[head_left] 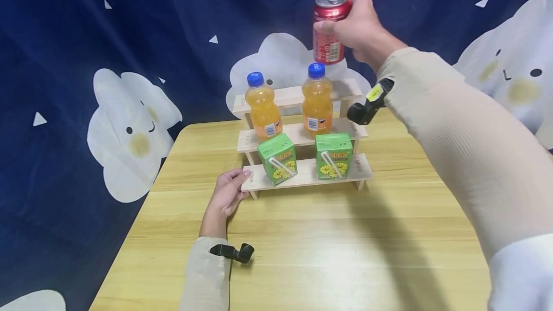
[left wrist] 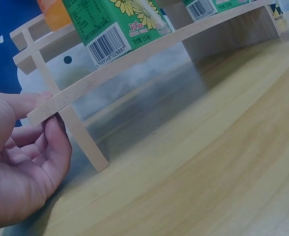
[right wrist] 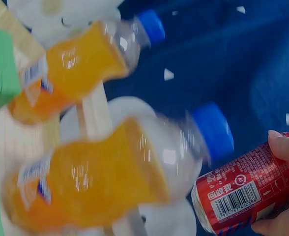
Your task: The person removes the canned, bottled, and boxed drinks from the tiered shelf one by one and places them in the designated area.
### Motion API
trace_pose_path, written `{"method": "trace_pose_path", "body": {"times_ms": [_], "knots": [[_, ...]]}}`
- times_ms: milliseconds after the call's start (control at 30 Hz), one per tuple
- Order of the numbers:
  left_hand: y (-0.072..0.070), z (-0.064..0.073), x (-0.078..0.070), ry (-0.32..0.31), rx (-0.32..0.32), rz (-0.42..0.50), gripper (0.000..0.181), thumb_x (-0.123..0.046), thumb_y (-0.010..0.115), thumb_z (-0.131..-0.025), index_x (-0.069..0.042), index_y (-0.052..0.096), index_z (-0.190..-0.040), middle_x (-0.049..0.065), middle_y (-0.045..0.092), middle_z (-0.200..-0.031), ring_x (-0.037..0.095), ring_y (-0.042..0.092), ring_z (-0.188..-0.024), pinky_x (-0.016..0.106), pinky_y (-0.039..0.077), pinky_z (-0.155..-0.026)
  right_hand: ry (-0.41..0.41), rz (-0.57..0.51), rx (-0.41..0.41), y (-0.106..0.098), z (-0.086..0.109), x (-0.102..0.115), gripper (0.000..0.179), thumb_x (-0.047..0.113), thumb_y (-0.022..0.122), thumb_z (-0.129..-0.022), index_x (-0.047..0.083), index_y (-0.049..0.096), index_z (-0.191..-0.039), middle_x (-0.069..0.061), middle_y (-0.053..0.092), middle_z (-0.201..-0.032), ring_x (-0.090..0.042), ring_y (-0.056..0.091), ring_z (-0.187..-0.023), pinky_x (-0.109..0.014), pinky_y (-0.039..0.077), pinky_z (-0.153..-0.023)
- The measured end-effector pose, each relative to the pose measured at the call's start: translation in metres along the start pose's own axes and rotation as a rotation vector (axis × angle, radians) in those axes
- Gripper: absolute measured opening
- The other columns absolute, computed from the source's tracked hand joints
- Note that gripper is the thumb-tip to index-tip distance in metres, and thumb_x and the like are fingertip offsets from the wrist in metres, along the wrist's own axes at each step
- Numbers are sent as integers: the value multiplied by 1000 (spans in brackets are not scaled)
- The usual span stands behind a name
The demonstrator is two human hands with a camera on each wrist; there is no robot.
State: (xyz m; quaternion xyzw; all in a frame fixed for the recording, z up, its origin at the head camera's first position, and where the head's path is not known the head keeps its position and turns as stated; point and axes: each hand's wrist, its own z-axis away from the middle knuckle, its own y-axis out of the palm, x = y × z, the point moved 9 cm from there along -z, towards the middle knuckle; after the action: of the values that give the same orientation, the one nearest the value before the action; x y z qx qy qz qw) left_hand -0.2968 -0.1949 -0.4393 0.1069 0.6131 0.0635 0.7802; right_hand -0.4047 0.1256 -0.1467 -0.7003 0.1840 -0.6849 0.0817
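Observation:
High above the top shelf my right hand [head_left: 360, 25] grips a red soda can [head_left: 328, 37], fingers and thumb around its side. In the right wrist view the can [right wrist: 243, 189] is tilted in the frame, close to a blue bottle cap. At the lower left my left hand [head_left: 229, 191] pinches the end of the bottom board of a three-step wooden rack [head_left: 306, 176]; the left wrist view shows the thumb above the board and curled fingers below. On the bottom step stand two green drink cartons, a left one [head_left: 278, 160] turned at an angle and a right one [head_left: 333, 156].
Two orange soda bottles with blue caps, one left [head_left: 263, 109] and one right [head_left: 317, 102], stand on the middle step. The rack rests on a wooden table [head_left: 302, 244]. Behind hangs a dark blue curtain [head_left: 181, 23] with white clouds and triangles.

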Motion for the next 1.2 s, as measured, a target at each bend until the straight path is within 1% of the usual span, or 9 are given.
{"method": "trace_pose_path", "body": {"times_ms": [167,333,533,700,800,933,1000,1100,1200], "knots": [[0,0,0,-9,-3,6,18,-10,56,-95,4,54,-107,5,67,-78,11,66,-62,16,53,-48,26,34,-30,-27,0,-25,84,43,70,-79,24,24,-147,1,36,-147,-17,37,-133,-38,26,-117],[1,0,-1,-1,4,16,16,-9,55,-95,4,55,-105,5,67,-77,11,65,-61,16,51,-47,48,41,-65,-55,3,-49,88,47,70,-77,23,24,-147,-1,35,-148,-19,36,-134,-39,24,-117],[3,0,-1,3,19,18,15,-9,55,-95,3,55,-104,6,67,-79,12,66,-63,16,52,-48,96,19,-128,-92,7,-81,94,47,75,-72,20,26,-147,0,40,-143,-19,39,-131,-39,23,-117],[2,0,-1,-3,17,32,11,-9,56,-94,0,58,-101,6,68,-79,12,66,-63,16,52,-48,139,-42,-168,-122,13,-109,98,44,80,-68,20,27,-147,5,42,-137,-16,40,-126,-39,24,-117],[1,1,-1,1,9,34,9,-8,56,-94,-1,60,-98,7,68,-78,11,66,-61,15,52,-46,153,-89,-184,-140,17,-124,96,39,82,-67,19,30,-145,10,49,-123,-12,42,-121,-40,23,-117],[-1,4,-2,1,8,24,8,-9,57,-94,-2,60,-96,6,67,-77,11,65,-59,15,51,-45,187,-126,-204,-163,26,-144,91,35,84,-68,22,34,-143,17,50,-108,-10,42,-119,-42,20,-117],[-2,5,-3,-1,10,17,8,-10,57,-94,-2,60,-97,5,67,-76,10,64,-59,14,50,-45,210,-132,-218,-175,31,-154,89,35,84,-67,26,35,-140,17,49,-112,-9,40,-122,-43,17,-118],[-5,7,-4,1,6,14,8,-10,57,-94,-3,60,-97,5,67,-76,10,64,-59,15,51,-45,230,-132,-254,-192,37,-166,79,38,85,-64,32,39,-129,18,47,-111,-10,38,-123,-44,16,-118],[-7,9,-5,2,-1,18,8,-10,57,-94,-3,60,-96,5,67,-75,10,65,-59,15,51,-45,244,-120,-287,-208,41,-175,73,40,85,-63,35,40,-121,19,45,-110,-9,38,-122,-41,19,-117]]}}
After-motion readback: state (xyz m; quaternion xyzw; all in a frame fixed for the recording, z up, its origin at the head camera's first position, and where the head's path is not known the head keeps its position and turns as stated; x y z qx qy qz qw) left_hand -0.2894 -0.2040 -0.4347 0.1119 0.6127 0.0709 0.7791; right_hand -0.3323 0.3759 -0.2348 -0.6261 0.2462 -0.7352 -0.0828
